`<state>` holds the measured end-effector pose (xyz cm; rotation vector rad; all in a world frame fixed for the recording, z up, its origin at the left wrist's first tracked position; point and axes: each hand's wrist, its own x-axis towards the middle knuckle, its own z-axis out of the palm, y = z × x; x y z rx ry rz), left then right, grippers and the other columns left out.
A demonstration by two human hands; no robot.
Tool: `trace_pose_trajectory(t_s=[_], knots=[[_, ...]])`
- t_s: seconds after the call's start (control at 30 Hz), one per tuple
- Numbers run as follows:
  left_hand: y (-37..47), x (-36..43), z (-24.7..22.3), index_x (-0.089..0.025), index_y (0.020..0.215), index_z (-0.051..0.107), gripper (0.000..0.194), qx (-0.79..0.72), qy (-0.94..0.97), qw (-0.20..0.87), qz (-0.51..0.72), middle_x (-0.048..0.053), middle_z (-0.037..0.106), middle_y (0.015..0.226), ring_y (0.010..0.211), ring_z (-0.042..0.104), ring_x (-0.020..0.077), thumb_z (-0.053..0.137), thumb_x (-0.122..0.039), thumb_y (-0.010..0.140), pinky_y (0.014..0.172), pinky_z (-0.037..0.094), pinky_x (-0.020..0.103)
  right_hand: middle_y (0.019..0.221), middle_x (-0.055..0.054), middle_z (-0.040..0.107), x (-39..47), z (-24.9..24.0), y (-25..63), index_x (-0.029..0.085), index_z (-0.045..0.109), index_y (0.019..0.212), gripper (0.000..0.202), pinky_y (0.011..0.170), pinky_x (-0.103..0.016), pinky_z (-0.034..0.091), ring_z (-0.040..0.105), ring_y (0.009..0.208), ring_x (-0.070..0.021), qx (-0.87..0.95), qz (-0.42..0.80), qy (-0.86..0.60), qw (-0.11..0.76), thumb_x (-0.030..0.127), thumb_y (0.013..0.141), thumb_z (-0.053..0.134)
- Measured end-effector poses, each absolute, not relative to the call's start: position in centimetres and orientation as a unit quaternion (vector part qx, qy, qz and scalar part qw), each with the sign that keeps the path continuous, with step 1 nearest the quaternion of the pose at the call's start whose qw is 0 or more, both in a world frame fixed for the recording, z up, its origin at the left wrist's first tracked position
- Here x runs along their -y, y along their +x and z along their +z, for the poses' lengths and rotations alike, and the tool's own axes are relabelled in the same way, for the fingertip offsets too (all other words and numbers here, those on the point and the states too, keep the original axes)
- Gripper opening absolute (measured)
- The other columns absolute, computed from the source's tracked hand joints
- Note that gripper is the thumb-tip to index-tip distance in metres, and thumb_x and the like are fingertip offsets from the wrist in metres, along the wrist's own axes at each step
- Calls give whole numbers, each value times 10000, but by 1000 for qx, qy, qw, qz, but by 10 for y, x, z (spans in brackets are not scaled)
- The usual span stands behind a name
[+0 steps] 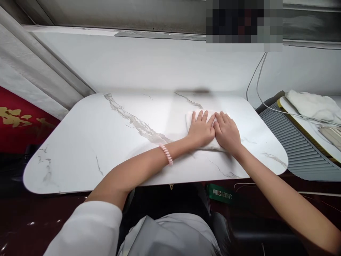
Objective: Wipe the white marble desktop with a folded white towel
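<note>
A white cloth (pixel 189 116) lies folded on the white marbled table (pixel 80 142), right of the table's middle. My left hand (pixel 201 128) rests flat on it with the fingers spread. Beside it, touching at the thumb side, my right hand (pixel 227 131) also presses flat on the cloth's right part, its fingers stretched out. Both palms hide much of the cloth. A pink coiled band (pixel 167 154) is around my left wrist.
At the right, a grey ribbed cabinet (pixel 301 145) holds another white cloth (pixel 313 105) and a beige item (pixel 331 135). White cables (pixel 258 81) hang by the wall. A green box (pixel 218 193) is below the table's front edge. Red fabric (pixel 21 121) stands at the left.
</note>
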<state>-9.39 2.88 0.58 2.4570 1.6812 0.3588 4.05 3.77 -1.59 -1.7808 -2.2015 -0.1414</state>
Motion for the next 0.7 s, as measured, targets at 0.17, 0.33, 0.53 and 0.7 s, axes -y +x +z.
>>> trace_pose_trajectory(t_s=[0.17, 0.33, 0.53, 0.7], knots=[[-109, 37, 11, -152, 1555, 332, 567, -551, 826, 67, 101, 122, 293, 1630, 1513, 228, 317, 297, -318, 1014, 1252, 105, 544, 1557, -169, 425, 29, -14, 31, 131, 383, 1525, 583, 1155, -595, 320, 267, 1505, -305, 804, -27, -577, 144, 294, 1003, 181], [-122, 73, 14, -133, 1557, 325, 588, -545, 831, 69, 88, 134, 273, 1630, 1516, 209, 328, 337, -304, 994, 1248, 128, 559, 1569, -167, 405, 66, -10, 22, 139, 345, 1552, 602, 1175, -592, 299, 240, 1512, -316, 811, -20, -567, 139, 309, 999, 178], [-133, 68, 13, -162, 1560, 311, 585, -535, 838, 79, 76, 104, 266, 1638, 1525, 188, 294, 321, -304, 993, 1248, 107, 547, 1572, -187, 393, 62, -8, 12, 63, 388, 1519, 612, 1202, -552, 270, 238, 1511, -328, 818, -24, -564, 112, 301, 985, 209], [-146, 19, 11, -151, 1567, 290, 574, -543, 831, 86, 81, 116, 259, 1643, 1525, 185, 287, 282, -309, 1014, 1251, 74, 526, 1562, -155, 422, 8, -11, -5, 100, 418, 1497, 575, 1194, -520, 290, 320, 1482, -298, 790, -13, -600, 126, 299, 994, 222]])
